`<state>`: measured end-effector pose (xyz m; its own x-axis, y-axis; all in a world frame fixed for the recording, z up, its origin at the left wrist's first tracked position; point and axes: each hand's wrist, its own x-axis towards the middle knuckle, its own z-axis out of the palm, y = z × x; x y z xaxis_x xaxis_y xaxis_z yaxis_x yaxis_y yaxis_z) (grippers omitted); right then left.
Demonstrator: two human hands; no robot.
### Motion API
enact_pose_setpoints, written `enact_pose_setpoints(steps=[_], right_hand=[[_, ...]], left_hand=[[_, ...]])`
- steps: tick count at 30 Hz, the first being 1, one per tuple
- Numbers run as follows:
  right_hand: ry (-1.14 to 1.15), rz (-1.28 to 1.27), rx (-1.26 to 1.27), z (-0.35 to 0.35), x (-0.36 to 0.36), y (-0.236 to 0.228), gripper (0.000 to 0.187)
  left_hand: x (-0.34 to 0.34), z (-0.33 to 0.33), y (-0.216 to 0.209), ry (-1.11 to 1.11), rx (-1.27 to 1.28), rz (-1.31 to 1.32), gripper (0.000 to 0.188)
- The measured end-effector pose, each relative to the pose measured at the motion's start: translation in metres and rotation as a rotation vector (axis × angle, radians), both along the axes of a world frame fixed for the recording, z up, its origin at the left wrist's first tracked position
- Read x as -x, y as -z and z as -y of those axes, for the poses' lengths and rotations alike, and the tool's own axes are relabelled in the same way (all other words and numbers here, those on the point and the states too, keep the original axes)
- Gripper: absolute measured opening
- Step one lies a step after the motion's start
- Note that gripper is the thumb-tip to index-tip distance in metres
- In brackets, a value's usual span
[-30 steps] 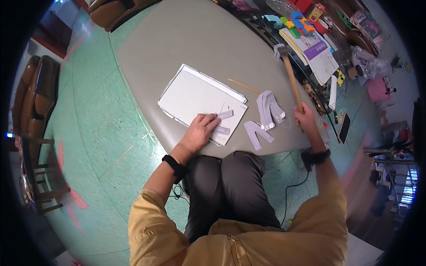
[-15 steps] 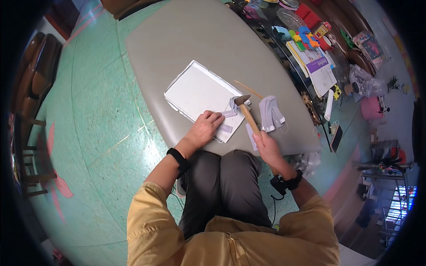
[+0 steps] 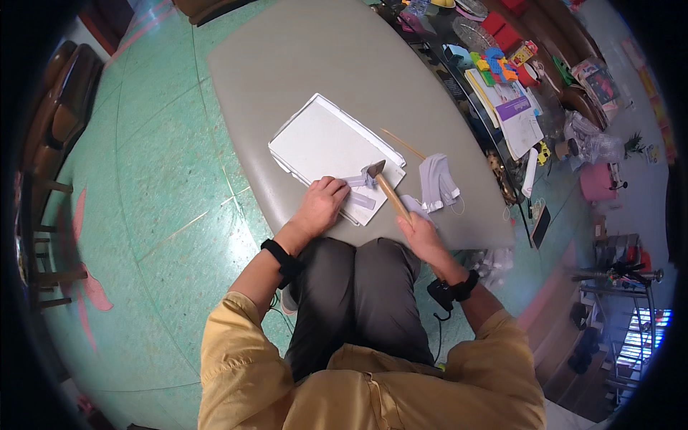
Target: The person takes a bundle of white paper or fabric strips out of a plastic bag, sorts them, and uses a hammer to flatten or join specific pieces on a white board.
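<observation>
My right hand (image 3: 423,238) is closed round the wooden handle of a hammer (image 3: 393,196). Its dark head rests at or just above a folded end of a pale lilac strip (image 3: 352,181). The fingers of my left hand (image 3: 321,208) pinch the strip's other end. Beneath lies a white shallow box lid (image 3: 319,132), set at an angle on a grey padded bench. Another short lilac piece (image 3: 364,201) lies flat on the lid, near its lower corner. To the right, a bundle of similar lilac strips (image 3: 438,180) sits on the bench beside a thin wooden stick (image 3: 403,143).
The grey bench (image 3: 287,57) reaches up to my knees. Along its right stands a dark table with papers (image 3: 517,118), toy bricks (image 3: 494,66) and a glass dish (image 3: 473,32). A pink bin (image 3: 598,181) is farther right. Brown seats (image 3: 68,107) line the left.
The hammer head has moved slightly left and down, onto or near the strip's folded end. My left hand has shifted a little left, still on the strip.
</observation>
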<state>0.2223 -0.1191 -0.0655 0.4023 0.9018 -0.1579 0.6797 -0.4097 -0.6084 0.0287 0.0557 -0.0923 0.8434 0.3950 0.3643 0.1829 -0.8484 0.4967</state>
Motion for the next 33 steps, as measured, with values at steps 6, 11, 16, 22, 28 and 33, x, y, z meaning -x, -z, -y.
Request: enact_pose_setpoints(steps=[6,11,16,22,28,33], right_hand=[[0.071,-0.066,0.019,-0.013,0.016,-0.031,0.035],[0.013,-0.074,0.094,-0.023,0.013,-0.027,0.036],[-0.004,-0.052,0.003,-0.023,0.022,-0.026,0.038],[-0.030,-0.087,0.058,-0.030,0.023,-0.029,0.039],[-0.005,-0.093,0.102,-0.030,0.009,-0.028,0.038],[0.076,-0.099,0.091,-0.026,-0.009,-0.002,0.038]], left_hand=[[0.008,0.003,-0.006,-0.088,-0.073,-0.018,0.039],[0.009,0.000,-0.004,-0.048,-0.037,-0.045,0.041],[0.006,0.002,-0.003,-0.058,-0.018,0.009,0.037],[0.012,0.001,0.001,-0.037,0.008,0.022,0.034],[0.010,0.005,-0.005,-0.058,-0.064,-0.053,0.031],[0.003,0.004,-0.001,-0.011,-0.084,-0.021,0.031]])
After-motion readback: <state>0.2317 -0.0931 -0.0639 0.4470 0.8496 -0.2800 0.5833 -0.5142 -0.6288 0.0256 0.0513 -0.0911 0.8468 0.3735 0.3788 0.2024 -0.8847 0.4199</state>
